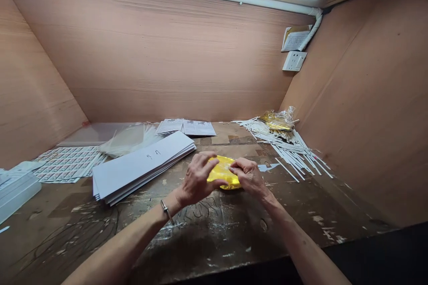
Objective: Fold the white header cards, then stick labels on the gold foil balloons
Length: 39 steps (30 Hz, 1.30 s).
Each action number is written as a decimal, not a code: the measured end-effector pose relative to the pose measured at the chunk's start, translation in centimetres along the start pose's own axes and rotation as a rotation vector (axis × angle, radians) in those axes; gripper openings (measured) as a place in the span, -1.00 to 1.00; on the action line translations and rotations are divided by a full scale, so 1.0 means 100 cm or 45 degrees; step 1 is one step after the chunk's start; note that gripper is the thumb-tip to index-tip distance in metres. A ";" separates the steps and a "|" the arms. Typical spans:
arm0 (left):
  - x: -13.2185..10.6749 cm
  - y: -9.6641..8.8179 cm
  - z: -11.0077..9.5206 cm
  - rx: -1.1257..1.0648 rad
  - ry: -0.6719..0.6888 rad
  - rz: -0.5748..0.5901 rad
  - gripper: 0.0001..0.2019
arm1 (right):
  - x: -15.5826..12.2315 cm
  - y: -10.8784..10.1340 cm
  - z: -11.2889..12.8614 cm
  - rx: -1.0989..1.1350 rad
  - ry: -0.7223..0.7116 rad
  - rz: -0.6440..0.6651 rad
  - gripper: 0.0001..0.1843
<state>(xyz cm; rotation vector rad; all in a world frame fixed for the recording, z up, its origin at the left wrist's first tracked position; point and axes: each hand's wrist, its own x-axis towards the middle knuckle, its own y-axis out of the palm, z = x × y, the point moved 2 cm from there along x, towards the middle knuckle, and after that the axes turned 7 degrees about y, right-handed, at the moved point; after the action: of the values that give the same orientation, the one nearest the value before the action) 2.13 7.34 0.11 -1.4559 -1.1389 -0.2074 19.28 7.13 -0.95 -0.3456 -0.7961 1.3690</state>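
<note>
A shiny yellow film packet [223, 172] lies on the worn brown tabletop between my two hands. My left hand [199, 176] is at its left side, thumb and fingers spread apart in a curve over the edge. The thumb reaches along the near side of the packet; I cannot tell how firmly it touches. My right hand [248, 176] pinches the packet at its right side, thumb and forefinger together. Part of the packet's edges is hidden by the fingers.
Left of my hands lies a stack of long white cards [143, 164]. Beyond are printed sheets [67, 164], clear plastic sleeves [129, 140] and printed leaflets [187, 127]. White sticks [294, 156] spread at the right, below gold-and-clear wrappers [277, 120]. A plastic box [20, 193] stands far left.
</note>
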 end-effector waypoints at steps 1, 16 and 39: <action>-0.004 0.002 -0.003 0.154 0.105 0.065 -0.68 | 0.000 0.000 0.000 0.005 0.003 -0.006 -0.84; -0.023 -0.010 0.008 0.066 0.063 0.073 -0.77 | -0.009 -0.005 -0.006 0.120 -0.037 -0.022 -0.85; 0.104 -0.042 -0.001 -0.912 -0.482 -0.589 -0.74 | 0.054 -0.104 0.083 -0.142 -0.528 -0.744 -0.81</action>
<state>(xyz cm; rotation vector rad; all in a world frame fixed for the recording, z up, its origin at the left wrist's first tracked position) 4.35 11.74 10.17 -1.8756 -1.8276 -0.7462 21.25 8.29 13.16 0.0961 -1.2074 0.8498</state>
